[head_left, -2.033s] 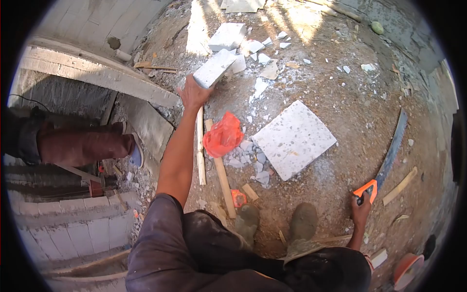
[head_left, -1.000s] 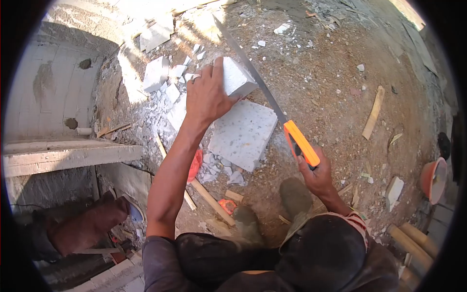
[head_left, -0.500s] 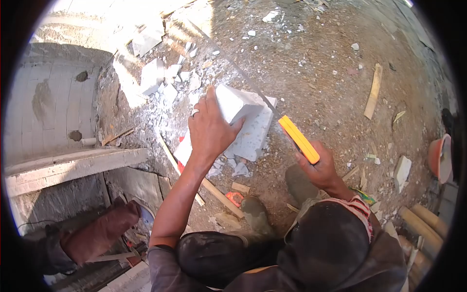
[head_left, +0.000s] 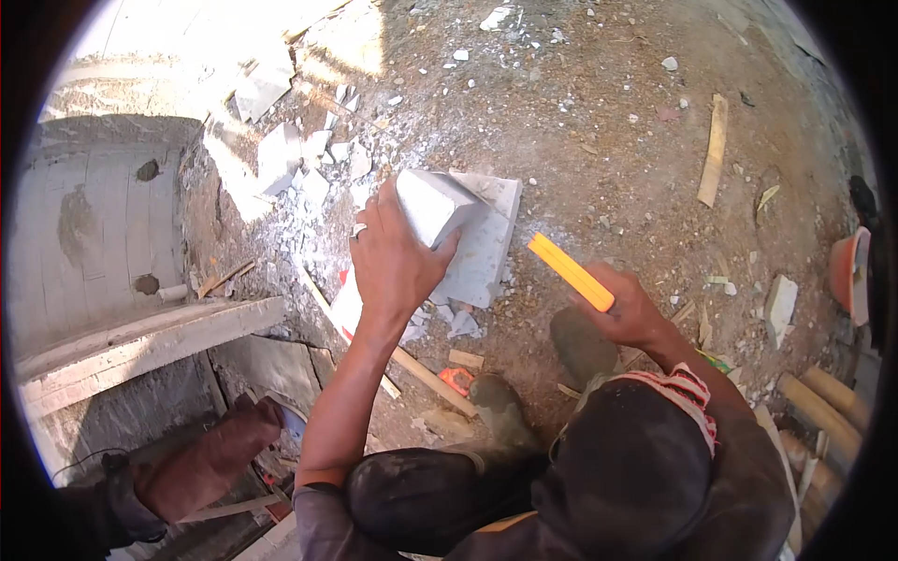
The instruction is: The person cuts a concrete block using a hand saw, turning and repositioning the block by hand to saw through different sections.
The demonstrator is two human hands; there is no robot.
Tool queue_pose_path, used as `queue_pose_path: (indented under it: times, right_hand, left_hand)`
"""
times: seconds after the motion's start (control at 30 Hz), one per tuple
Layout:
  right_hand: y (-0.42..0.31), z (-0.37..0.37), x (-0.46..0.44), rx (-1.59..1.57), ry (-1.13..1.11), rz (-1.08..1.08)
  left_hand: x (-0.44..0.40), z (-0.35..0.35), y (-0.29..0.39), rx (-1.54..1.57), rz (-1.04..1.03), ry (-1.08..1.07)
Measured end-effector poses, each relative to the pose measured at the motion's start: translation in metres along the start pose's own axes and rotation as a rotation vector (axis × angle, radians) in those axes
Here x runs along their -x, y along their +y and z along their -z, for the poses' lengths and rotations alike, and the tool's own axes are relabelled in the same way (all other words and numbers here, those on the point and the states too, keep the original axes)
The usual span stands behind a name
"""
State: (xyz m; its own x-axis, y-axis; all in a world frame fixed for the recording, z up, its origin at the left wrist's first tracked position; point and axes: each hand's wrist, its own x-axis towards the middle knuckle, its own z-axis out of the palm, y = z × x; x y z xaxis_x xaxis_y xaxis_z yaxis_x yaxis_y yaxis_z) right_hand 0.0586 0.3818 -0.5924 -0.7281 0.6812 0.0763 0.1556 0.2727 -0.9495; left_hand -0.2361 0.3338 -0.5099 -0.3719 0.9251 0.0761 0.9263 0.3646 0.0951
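Note:
My left hand (head_left: 398,257), a ring on one finger, grips the left side of a white lightweight block (head_left: 432,206), thumb at its near edge. The block rests tilted on a flat pale slab (head_left: 485,266) on the ground. In my right hand (head_left: 629,304), fingers wrapped round it, is the yellow handle of a hand saw (head_left: 571,273). Its blade is smeared by motion and points up and left, toward the block's far side. Whether the teeth touch the block I cannot tell.
White broken pieces (head_left: 279,159) and dust lie beyond my left hand. A wood strip (head_left: 714,150) is at right, near an orange bowl-like container (head_left: 847,276). A concrete ledge (head_left: 154,346) stands left, with what looks like another person's brown boot (head_left: 210,467) below.
My right hand with the saw has shifted slightly, and the blade, sharp before, is now blurred. My left hand keeps its hold on the block. The whole view has shifted a little.

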Motion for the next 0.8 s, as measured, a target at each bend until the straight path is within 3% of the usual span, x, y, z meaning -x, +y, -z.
queue_pose_path:
  times: [0.1,0.27,0.43,0.57,0.63,0.8]
  right_hand:
    - [0.019,-0.021,-0.046,-0.06,-0.011,0.056]
    - [0.001,0.011,0.013,-0.075,0.003,-0.08]
    - [0.0,0.028,0.053,0.029,-0.034,0.002]
    - [0.028,-0.037,-0.058,-0.086,0.029,-0.057]
    - [0.03,-0.039,-0.07,-0.086,0.058,-0.001]
    - [0.007,-0.007,0.003,-0.054,0.0,-0.038]
  left_hand:
    - [-0.004,0.003,-0.003,0.048,0.051,-0.043]
    - [-0.001,0.004,-0.004,0.011,-0.015,-0.066]
    - [0.0,0.001,-0.005,0.004,-0.028,-0.071]
    - [0.001,-0.001,-0.006,0.011,-0.036,-0.03]
    - [0.003,-0.001,-0.005,0.013,-0.035,-0.029]
    - [0.0,-0.001,-0.008,0.01,-0.037,-0.035]
